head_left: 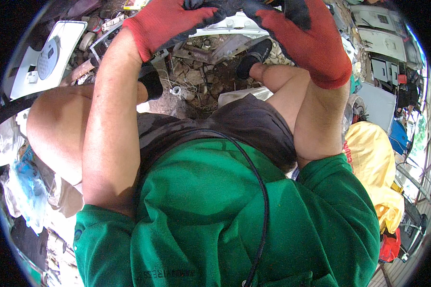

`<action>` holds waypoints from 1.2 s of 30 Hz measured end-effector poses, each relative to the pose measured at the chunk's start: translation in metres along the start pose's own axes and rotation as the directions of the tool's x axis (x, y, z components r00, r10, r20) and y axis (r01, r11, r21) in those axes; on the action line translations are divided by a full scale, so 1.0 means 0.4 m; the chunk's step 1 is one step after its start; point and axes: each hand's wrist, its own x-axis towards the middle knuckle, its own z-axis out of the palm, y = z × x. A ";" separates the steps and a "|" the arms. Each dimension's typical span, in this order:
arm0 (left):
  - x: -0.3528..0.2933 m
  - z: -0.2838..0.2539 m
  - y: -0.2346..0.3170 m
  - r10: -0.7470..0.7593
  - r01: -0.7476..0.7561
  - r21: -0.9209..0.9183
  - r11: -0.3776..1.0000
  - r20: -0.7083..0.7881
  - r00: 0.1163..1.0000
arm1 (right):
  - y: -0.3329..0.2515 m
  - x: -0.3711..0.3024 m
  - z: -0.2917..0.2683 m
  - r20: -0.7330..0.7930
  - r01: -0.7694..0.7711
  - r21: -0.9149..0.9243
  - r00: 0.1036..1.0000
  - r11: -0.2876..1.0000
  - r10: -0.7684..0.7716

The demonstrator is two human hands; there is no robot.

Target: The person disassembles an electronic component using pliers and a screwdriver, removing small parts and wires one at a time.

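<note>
Both my hands wear red gloves with dark fingers and palms, raised at the upper edge of the head view. My left hand (170,24) has bent fingers pointing inward. Opposite it, my right hand (306,40) curls its fingers toward the left one. A dark thing between the fingertips is cut off by the picture's edge, so its kind cannot be made out. Just below the fingertips shows a white plastic-looking piece (232,23) with small round bumps; whether either hand touches it is unclear.
Scrap and rubble (191,76) cover the ground between my feet. A white panel with a round grille (48,60) stands at left, near a blue plastic bag (28,191). A yellow sack (368,153) and several white panels (380,43) lie at right. A black cable (263,191) crosses my green shirt.
</note>
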 end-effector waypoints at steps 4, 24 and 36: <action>-0.001 -0.030 -0.024 0.172 -0.143 0.228 0.963 -0.111 0.979 | -0.010 -0.016 0.006 -0.088 -0.138 0.126 0.985 0.982 0.150; -0.040 0.340 -0.247 -0.340 0.012 -0.522 0.853 -0.538 0.771 | -0.080 -0.064 -0.011 -0.089 -0.447 -0.104 0.894 0.888 0.439; -0.029 0.327 -0.234 -0.293 -0.010 -0.464 0.886 -0.577 0.763 | -0.119 0.039 -0.035 0.084 -0.400 -0.483 0.864 0.779 0.496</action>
